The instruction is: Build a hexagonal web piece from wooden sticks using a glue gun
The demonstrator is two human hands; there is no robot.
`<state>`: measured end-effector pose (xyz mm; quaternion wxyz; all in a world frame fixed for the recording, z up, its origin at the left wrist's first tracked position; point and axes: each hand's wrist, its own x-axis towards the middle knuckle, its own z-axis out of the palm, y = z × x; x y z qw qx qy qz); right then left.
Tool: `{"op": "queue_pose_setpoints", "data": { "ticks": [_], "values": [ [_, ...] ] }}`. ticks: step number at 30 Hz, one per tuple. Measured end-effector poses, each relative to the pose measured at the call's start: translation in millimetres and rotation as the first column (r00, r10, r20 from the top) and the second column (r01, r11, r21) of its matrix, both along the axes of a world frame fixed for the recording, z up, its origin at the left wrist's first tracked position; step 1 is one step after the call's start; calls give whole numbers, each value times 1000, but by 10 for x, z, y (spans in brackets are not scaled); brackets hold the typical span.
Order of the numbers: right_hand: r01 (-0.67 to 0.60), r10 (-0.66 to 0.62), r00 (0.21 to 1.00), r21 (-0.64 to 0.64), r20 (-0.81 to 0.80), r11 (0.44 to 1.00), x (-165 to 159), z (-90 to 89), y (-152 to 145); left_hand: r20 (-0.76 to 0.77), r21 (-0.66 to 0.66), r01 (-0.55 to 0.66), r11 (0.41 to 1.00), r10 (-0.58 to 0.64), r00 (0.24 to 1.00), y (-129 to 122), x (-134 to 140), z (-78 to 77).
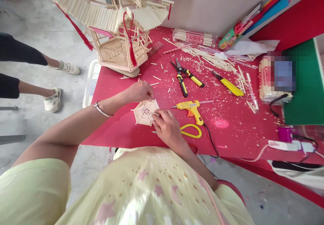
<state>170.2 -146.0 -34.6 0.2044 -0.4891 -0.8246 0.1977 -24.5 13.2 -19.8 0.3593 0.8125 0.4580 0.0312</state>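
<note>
A small hexagonal panel of pale wooden sticks point(142, 116), laid in rings like a web, lies near the table's front edge. My right hand point(167, 126) pinches its right edge between thumb and fingers. My left hand point(140, 91) is closed above the panel's far edge; whatever its fingertips hold is too small to make out. Right of the panel lies a yellow glue gun point(191, 110), its nozzle toward my hands. Scissors with yellow handles point(191, 130) lie partly beneath my right hand.
A stick-built pavilion model point(111, 54) with red tassels stands at the back left. Cutting shears point(186, 78), a yellow utility knife point(231, 86), loose sticks point(210, 56) and bundled sticks point(193, 37) lie beyond. A power strip point(286, 145) is at right. Another person's legs point(27, 54) show left.
</note>
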Motion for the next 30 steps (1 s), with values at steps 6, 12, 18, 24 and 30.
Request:
{"op": "queue_pose_setpoints", "data": {
  "ticks": [6, 12, 18, 24, 30],
  "values": [
    [5, -5, 1000, 10, 7, 1000, -26, -26, 0, 63, -10, -28, 1000, 29, 998, -39, -17, -33],
    [80, -79, 997, 84, -13, 993, 170, 100, -34, 71, -32, -48, 998, 50, 996, -44, -49, -109],
    [573, -609, 775, 217, 169, 790, 904, 234, -64, 122, -42, -40, 998, 45, 992, -12, -77, -143],
    [613, -601, 712, 98, 363, 784, 1134, 149, -101, 138, -47, -47, 998, 53, 989, -20, -67, -115],
    [592, -586, 733, 101, 345, 800, 1094, 76, -39, 161, -37, -44, 998, 49, 986, -9, -96, -172]
  ]
}}
